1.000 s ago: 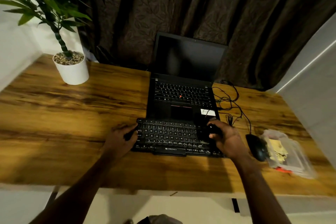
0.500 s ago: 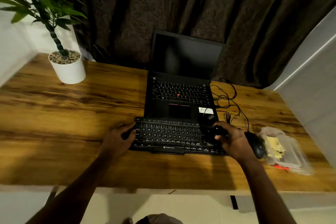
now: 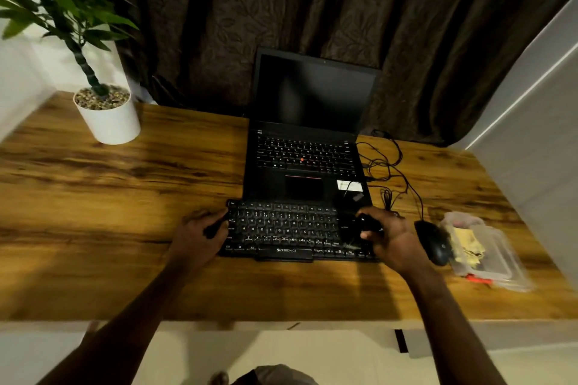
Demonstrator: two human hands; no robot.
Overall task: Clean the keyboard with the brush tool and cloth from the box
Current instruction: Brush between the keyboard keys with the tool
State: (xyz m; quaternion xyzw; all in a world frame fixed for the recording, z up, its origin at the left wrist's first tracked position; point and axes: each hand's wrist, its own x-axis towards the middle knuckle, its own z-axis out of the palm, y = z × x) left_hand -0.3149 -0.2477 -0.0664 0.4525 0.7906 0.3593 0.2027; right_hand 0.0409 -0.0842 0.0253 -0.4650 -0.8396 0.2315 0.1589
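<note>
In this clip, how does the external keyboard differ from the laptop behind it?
The external keyboard lies flat; the laptop stands open behind it, screen dark. The left hand and right hand hold the external keyboard's ends; no hand touches the laptop. The laptop has a red nub among its keys; the external keyboard shows a white brand mark. Both are black with pale key legends.

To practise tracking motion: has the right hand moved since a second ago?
Yes. The right hand, gripping a dark tool, has shifted rightwards along the keyboard, closer to the mouse.
</note>
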